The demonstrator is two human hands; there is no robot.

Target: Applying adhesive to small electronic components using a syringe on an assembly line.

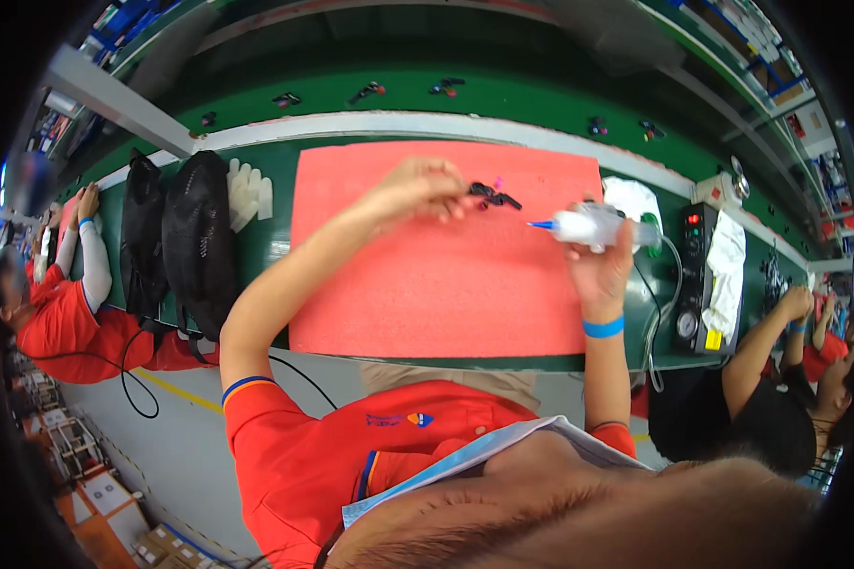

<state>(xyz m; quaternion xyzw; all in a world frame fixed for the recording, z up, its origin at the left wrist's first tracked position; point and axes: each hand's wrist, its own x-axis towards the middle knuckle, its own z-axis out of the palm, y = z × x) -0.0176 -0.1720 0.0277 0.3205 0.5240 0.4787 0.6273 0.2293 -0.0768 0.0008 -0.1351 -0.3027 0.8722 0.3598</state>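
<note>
My right hand [605,256] is closed around a dispensing syringe [588,226] with a translucent white barrel and a blue tip. The tip points left over a pink foam mat [427,294], and a clear hose runs from the syringe's rear. Small black parts [491,196] with magenta bits lie on the far part of the mat, left of the tip. Just to their left is my left hand [417,194], its fingers loosely bent and apart, slightly blurred. I see nothing held in it. Its fingertips come close to the black parts; whether they touch cannot be made out.
A black control box [697,256] with a red display and gauge stands at right, a white cloth [726,275] on it. Black mesh bags [199,232] and pale finger cots [249,194] lie at left. Beyond the white ledge [389,123], a green belt carries similar parts. Co-workers sit at both sides.
</note>
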